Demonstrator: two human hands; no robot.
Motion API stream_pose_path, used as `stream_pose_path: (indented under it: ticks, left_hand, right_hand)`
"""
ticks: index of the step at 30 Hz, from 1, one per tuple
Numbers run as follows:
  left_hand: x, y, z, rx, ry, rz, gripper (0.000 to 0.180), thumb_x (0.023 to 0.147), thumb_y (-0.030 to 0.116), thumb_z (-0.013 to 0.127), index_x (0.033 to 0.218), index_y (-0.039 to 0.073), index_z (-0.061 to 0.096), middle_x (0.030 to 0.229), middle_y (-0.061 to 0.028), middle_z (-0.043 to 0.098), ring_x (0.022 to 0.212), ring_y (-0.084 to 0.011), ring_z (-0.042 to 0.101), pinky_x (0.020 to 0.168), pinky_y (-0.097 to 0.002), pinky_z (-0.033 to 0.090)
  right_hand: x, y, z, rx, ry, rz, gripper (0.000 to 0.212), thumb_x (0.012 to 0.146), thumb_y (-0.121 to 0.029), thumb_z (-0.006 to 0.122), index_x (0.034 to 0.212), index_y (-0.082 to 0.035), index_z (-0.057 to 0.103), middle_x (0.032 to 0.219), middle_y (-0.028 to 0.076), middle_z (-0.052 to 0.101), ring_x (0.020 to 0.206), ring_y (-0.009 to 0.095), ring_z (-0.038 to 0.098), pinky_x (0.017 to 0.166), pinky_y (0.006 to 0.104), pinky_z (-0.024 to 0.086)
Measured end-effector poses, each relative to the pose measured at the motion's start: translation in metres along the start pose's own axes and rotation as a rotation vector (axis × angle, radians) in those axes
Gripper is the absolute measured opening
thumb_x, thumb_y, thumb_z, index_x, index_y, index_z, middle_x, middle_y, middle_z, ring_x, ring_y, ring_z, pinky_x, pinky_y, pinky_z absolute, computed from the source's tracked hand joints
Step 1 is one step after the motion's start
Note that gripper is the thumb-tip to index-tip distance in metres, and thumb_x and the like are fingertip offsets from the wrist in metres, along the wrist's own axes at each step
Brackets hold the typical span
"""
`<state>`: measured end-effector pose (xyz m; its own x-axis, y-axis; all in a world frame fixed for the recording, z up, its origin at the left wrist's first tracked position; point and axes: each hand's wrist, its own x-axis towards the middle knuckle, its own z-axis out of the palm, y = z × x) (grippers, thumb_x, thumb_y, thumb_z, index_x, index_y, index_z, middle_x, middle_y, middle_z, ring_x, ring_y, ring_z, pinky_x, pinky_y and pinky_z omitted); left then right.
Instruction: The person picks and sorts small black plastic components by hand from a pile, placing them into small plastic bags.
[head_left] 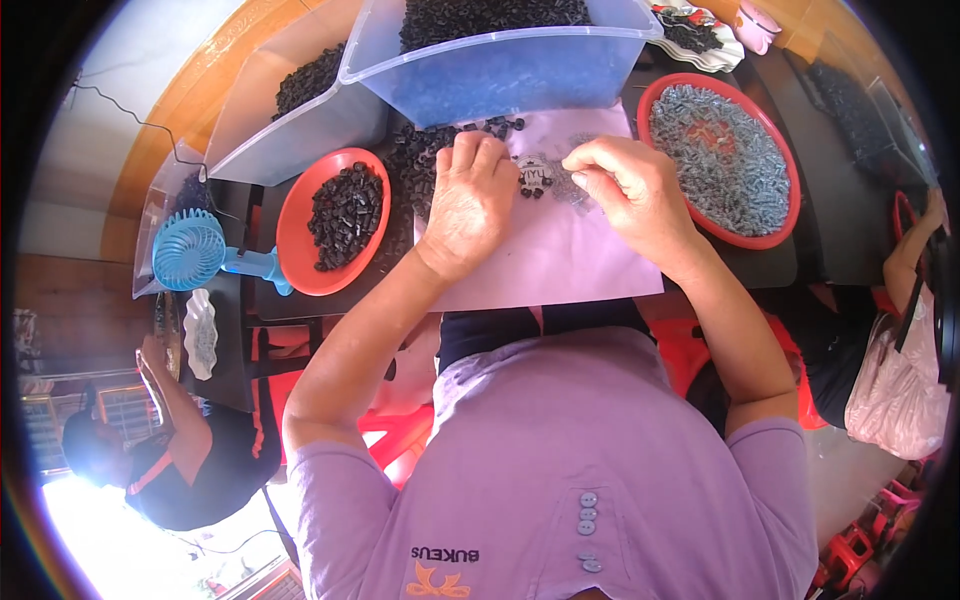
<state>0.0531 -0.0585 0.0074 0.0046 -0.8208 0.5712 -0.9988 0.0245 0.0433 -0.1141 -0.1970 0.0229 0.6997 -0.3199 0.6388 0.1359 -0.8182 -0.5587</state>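
My left hand (470,205) rests at the upper left of a pink sheet (530,260), its fingers bent down beside a loose heap of small black plastic pieces (408,160). The fingertips' undersides and the thumb are hidden. A few black pieces (536,182) lie between my hands, next to a pale printed patch on the sheet. My right hand (635,195) has thumb and forefinger brought close together over a small scatter of clear pieces (572,190). Whatever is in that pinch is too small to make out.
Left stands a red bowl (290,240) of black pieces, with a blue handheld fan (190,250) beside it. A red tray (790,200) of clear pieces sits right. Translucent bins (500,85) of black pieces stand behind. Other people sit at both sides.
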Motion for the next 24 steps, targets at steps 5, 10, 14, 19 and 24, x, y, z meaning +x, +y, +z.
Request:
stream_pose_path:
  ticks: [5, 10, 14, 19, 24]
  left_hand:
    - [-0.018, 0.032, -0.021, -0.661, 0.072, -0.42, 0.008, 0.086, -0.002, 0.061, 0.094, -0.001, 0.064, 0.095, -0.0071, 0.062, 0.087, -0.0182, 0.055, 0.077, -0.0285, 0.045]
    - [-0.035, 0.056, -0.035, -1.37, 0.078, -1.005, 0.012, 0.091, 0.009, 0.063, 0.096, -0.001, 0.066, 0.086, -0.0029, 0.065, 0.072, -0.0092, 0.056, 0.066, -0.0233, 0.045]
    - [-0.041, 0.061, -0.04, -1.517, 0.08, -1.08, 0.015, 0.09, 0.01, 0.065, 0.098, -0.002, 0.068, 0.083, -0.0034, 0.066, 0.072, -0.0096, 0.056, 0.064, -0.0223, 0.044]
    - [-0.05, 0.05, -0.036, -1.536, 0.08, -1.06, 0.014, 0.089, 0.009, 0.066, 0.096, -0.002, 0.07, 0.078, -0.003, 0.065, 0.065, -0.0086, 0.055, 0.06, -0.0211, 0.043]
    - [-0.06, 0.046, -0.037, -1.203, -0.004, -1.011, 0.013, 0.09, 0.007, 0.064, 0.099, -0.001, 0.07, 0.08, -0.0005, 0.063, 0.063, -0.005, 0.05, 0.057, -0.0203, 0.041]
  right_hand:
    - [-0.003, -0.02, 0.009, 0.146, -0.107, 0.052, 0.021, 0.077, 0.004, 0.068, 0.097, 0.0, 0.063, 0.083, 0.009, 0.062, 0.076, 0.021, 0.064, 0.07, 0.0309, 0.051]
    - [-0.018, -0.035, 0.035, -0.016, 0.013, -0.176, 0.03, 0.07, -0.005, 0.07, 0.098, -0.01, 0.061, 0.081, 0.005, 0.058, 0.069, 0.028, 0.058, 0.061, 0.039, 0.044]
    - [-0.028, -0.043, 0.04, -0.096, 0.052, -0.222, 0.028, 0.07, -0.005, 0.071, 0.096, -0.007, 0.061, 0.081, 0.006, 0.057, 0.074, 0.027, 0.058, 0.065, 0.0379, 0.041]
    - [-0.018, -0.045, 0.036, 0.049, -0.076, -0.133, 0.021, 0.072, -0.006, 0.071, 0.091, -0.008, 0.063, 0.078, 0.007, 0.058, 0.072, 0.028, 0.059, 0.065, 0.0382, 0.044]
    - [0.034, 0.017, 0.023, -0.207, -0.045, -0.032, 0.008, 0.077, -0.002, 0.066, 0.083, -0.007, 0.066, 0.078, 0.007, 0.065, 0.074, 0.03, 0.064, 0.066, 0.0403, 0.049]
